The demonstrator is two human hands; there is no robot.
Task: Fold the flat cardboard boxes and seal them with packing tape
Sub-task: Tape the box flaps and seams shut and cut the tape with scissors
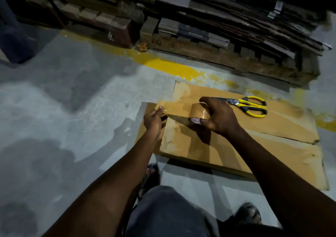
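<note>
right hand (218,117) grips tape roll (199,111); left hand (153,121) seemingly pinches the tape end (170,108).

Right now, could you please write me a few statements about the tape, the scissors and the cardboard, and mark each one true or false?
1. The right hand grips the brown roll of packing tape. True.
2. A strip of tape runs from the roll to the left hand, which holds its end at the left edge of the flat brown cardboard box. True.
3. The yellow-and-black-handled scissors are in the left hand. False: they lie on the cardboard box, right of the roll, held by neither hand.
4. The cardboard box lies on a table. False: it lies on the grey concrete floor.
</note>
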